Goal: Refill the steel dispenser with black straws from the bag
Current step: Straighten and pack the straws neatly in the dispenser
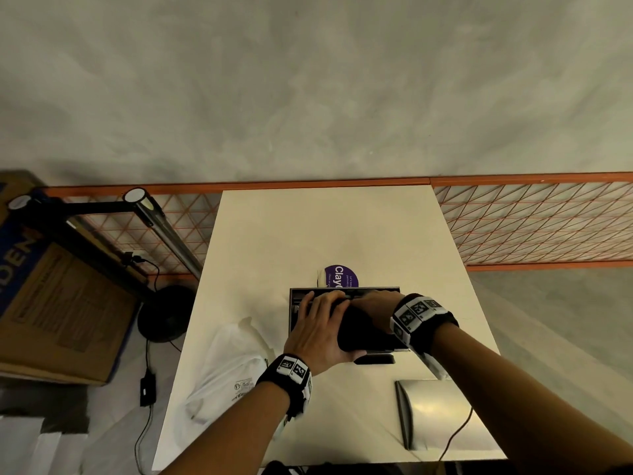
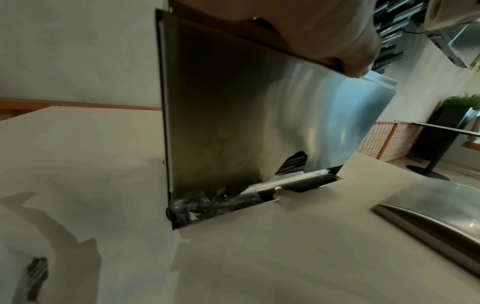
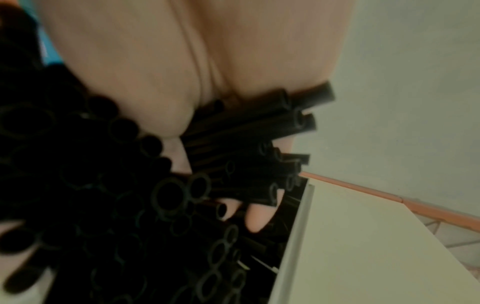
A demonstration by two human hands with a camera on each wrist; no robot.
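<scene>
The steel dispenser [image 1: 293, 320] stands open-topped in the middle of the table; its brushed side [image 2: 233, 113] fills the left wrist view. Both hands hold a thick bundle of black straws [image 1: 363, 332] lying across the dispenser's open top. My left hand [image 1: 318, 323] lays its fingers over the bundle with the thumb under the near end. My right hand [image 1: 375, 305] curls round the far right part. Close up, the straws [image 3: 233, 144] fan out under my palm, fingertips [image 3: 257, 218] among them, beside the dispenser's rim [image 3: 298, 236]. A few straws [image 2: 293, 162] show at the bottom slot.
A white plastic bag [image 1: 226, 368] lies slack on the table left of the dispenser. The curved steel lid [image 1: 431, 409] rests at the near right, with a cable over it. A purple round label [image 1: 340, 275] lies behind the dispenser. Orange mesh railing [image 1: 534, 224] runs behind the table.
</scene>
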